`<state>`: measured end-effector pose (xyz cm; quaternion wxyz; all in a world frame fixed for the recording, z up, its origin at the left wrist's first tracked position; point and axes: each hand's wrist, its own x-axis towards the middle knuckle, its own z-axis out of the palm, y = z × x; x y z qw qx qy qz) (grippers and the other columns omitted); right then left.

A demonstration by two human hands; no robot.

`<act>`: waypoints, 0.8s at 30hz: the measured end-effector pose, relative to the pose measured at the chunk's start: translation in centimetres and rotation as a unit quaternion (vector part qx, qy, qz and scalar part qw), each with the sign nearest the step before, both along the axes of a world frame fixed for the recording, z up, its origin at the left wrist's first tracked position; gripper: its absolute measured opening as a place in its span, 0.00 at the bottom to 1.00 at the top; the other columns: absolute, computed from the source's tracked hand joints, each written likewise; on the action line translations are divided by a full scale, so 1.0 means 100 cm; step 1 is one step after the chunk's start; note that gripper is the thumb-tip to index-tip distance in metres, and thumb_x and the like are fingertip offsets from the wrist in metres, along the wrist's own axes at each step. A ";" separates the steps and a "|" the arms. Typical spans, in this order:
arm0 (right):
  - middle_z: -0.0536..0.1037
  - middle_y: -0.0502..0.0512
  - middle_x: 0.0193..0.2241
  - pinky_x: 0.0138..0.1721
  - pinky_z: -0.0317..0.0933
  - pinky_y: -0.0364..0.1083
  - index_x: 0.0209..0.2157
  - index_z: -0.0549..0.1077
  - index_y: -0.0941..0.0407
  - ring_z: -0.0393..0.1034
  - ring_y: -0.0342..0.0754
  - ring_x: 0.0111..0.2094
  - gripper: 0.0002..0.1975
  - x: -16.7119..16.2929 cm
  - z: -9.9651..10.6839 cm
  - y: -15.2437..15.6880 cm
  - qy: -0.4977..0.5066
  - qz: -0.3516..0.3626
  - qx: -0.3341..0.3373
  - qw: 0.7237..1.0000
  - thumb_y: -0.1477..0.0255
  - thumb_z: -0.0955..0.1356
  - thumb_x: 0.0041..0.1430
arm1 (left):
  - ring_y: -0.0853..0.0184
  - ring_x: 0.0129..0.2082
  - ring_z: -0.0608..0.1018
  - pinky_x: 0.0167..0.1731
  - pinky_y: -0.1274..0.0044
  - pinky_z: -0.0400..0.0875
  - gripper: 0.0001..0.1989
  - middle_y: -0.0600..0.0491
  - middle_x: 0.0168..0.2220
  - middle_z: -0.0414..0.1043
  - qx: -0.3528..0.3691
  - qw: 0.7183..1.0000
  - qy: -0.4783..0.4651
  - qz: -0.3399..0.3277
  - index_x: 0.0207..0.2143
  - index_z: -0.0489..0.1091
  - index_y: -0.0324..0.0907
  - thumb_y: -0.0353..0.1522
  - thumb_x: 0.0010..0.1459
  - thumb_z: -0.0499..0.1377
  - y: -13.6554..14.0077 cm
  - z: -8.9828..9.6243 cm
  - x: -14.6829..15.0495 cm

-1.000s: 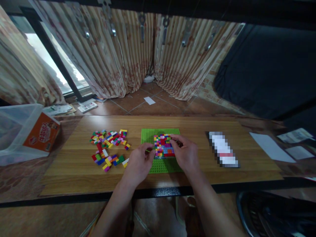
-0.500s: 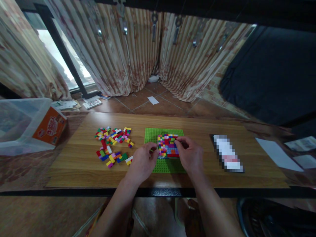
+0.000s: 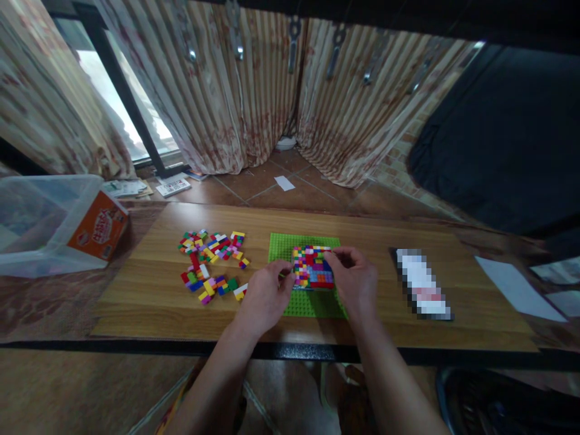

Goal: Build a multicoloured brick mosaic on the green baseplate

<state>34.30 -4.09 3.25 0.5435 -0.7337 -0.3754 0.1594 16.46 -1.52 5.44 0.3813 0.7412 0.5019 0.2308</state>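
A block of many-coloured building bricks (image 3: 312, 266) sits over the green studded baseplate (image 3: 312, 305). At its left edge, my left hand (image 3: 267, 293) is closed, thumb and fingers curled against the side of the block. My right hand (image 3: 354, 277) is closed in a pinch at the upper right corner, its fingertips touching the bricks there. Whatever lies between those right fingertips is too small and too covered to make out. Loose building bricks (image 3: 211, 248) in mixed colours lie left of the baseplate, some joined in small clusters.
The wooden tabletop (image 3: 149, 290) carries a dark-edged, pixelated flat object (image 3: 423, 284) on the right. A clear plastic bin (image 3: 45, 241) with an orange label stands off the left end. White paper (image 3: 516, 287) lies past the right end. Striped curtains (image 3: 235, 109) hang beyond.
The whole view has shifted slightly, so everything appears a little further right. Both hands keep nearly the same places at the brick block.
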 end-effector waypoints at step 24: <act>0.81 0.56 0.32 0.31 0.65 0.47 0.40 0.79 0.57 0.71 0.48 0.27 0.19 -0.007 -0.001 0.009 0.042 0.024 -0.038 0.998 0.60 0.69 0.50 | 0.68 0.29 0.78 0.30 0.78 0.67 0.10 0.51 0.33 0.79 0.006 1.000 -0.002 0.003 0.42 0.75 0.40 0.30 0.61 0.56 -0.001 -0.003 0.002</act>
